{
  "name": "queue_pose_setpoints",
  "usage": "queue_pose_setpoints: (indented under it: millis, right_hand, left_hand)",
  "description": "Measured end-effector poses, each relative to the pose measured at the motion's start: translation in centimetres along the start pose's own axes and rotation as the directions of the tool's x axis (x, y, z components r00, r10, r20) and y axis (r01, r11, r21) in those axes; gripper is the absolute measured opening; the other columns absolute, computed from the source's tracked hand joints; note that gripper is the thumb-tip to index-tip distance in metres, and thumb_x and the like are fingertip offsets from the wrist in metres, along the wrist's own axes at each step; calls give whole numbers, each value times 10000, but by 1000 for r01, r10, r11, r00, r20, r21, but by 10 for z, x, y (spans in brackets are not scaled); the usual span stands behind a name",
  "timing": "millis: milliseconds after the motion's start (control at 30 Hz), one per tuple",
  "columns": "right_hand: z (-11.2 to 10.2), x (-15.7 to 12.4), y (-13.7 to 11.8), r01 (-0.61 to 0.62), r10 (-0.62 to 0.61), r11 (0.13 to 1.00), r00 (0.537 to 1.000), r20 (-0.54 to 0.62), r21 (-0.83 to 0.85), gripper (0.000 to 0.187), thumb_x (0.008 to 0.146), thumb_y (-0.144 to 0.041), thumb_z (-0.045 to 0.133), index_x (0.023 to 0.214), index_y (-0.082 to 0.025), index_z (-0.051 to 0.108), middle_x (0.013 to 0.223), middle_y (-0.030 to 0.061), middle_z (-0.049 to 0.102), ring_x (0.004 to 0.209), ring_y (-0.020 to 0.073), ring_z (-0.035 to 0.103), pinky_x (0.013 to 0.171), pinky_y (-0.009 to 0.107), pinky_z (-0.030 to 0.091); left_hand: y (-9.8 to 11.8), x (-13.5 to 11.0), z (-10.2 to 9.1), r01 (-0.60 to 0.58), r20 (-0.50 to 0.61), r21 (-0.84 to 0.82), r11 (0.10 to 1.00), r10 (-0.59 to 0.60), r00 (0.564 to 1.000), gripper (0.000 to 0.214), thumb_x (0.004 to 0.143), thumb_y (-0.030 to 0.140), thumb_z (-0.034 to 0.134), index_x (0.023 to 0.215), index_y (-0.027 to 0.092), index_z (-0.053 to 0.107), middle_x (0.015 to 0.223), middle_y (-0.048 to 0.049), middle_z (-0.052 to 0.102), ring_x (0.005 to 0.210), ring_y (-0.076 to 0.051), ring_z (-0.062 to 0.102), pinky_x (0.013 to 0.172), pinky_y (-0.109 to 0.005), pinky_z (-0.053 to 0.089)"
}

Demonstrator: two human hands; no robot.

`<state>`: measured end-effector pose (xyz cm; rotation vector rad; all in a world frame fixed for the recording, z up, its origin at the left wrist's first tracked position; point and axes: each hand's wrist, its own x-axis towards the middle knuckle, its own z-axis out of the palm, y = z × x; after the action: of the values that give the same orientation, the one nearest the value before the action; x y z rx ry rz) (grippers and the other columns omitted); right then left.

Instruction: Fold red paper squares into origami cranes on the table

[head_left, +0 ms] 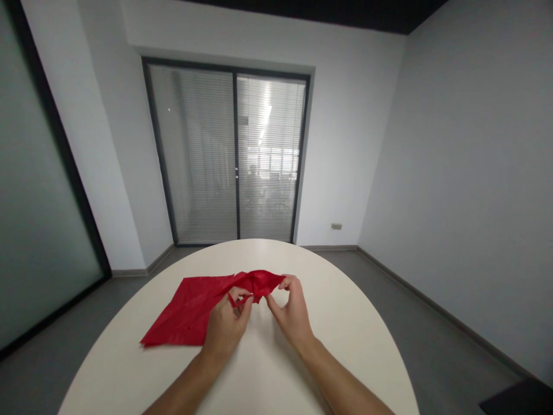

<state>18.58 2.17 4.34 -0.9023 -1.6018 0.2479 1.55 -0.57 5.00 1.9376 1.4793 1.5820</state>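
A thin red cloth (190, 311) lies on a round white table (345, 323), spread flat toward the left and bunched up at its right end. My left hand (227, 323) pinches the bunched red fabric near its edge, fingers closed on it. My right hand (290, 311) pinches the same bunched end from the right, thumb and fingers curled around the fabric. The two hands are close together, about a hand's width apart, and lift the bunched end slightly off the table.
Beyond the table's far edge is grey floor and a glass double door (235, 155) with blinds. A glass partition (30, 202) stands at the left, a plain wall at the right. A dark object (518, 397) shows at the bottom right corner.
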Motion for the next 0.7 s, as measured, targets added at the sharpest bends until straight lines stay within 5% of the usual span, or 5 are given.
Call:
queue_pose_setpoints:
  millis: [100,167,333,467,700]
  right_hand:
    - [-10,1,-8,314,-315,912,948,37,-266,141,880,-183,615,1013,-222,589,991,69,631,940,232,539,830,382,396]
    - [-13,1,-15,403,-398,842,913,93,-358,160,896,-169,609,1043,-231,614,964,59,639,912,224,539,811,375,375]
    - [-13,1,-24,474,-394,804,877,275,-360,298,880,-182,632,1167,-262,630,1046,59,655,960,224,536,840,379,357]
    - [-13,2,-19,475,-378,815,870,317,-332,235,889,-188,626,1117,-244,641,1067,59,681,980,224,551,863,388,341]
    - [-13,3,-16,322,-255,934,904,344,-153,155,862,-129,585,982,-203,648,882,40,686,790,175,585,749,325,396]
  left_hand:
    - [-5,-1,-4,-136,35,209,969,131,991,128,920,312,536,881,222,619,831,-24,710,754,-208,681,688,-285,480]
    - [-7,-1,-6,-232,62,292,928,223,973,140,942,301,503,889,224,608,856,-19,712,769,-200,691,675,-275,494]
    - [-8,3,-12,-501,156,368,783,479,864,186,968,189,430,948,223,611,967,-23,731,829,-172,714,681,-241,525]
    - [-8,4,-14,-599,158,325,732,582,797,158,982,210,455,940,208,607,937,-24,744,804,-156,721,705,-227,534]
    - [-10,0,-8,-502,140,224,836,482,865,91,953,255,541,930,203,612,871,-39,716,769,-167,694,699,-237,528]
